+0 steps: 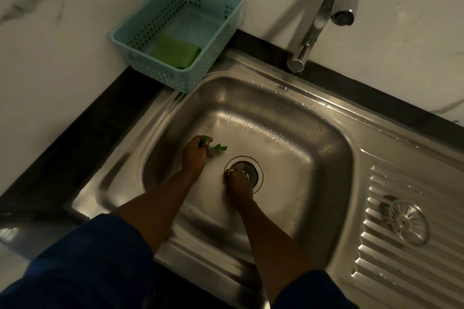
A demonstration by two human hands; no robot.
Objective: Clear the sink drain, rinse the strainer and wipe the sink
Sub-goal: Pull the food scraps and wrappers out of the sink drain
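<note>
Head view, lower centre of the frame: both bare arms reach down into the steel sink (288,98). The left hand (194,155), left of centre, is clenched around a bunch of green scraps (217,149), with some leaf sticking out toward the drain (244,173). The right hand (238,180) rests curled at the near edge of the drain opening, fingertips pinched together; whether it grips any debris cannot be told in this dim light.

At the right edge, the strainer (408,224) lies on the ribbed drainboard (401,271), well apart from the drain, with a dark bit of debris just beside it. In the upper left, a green cloth (175,54) sits in a pale blue basket (180,30). The tap (326,7) at upper right shows no running water.

Judging by this, clearing the drain is under way; rinsing the strainer and wiping the sink appear not yet done.
</note>
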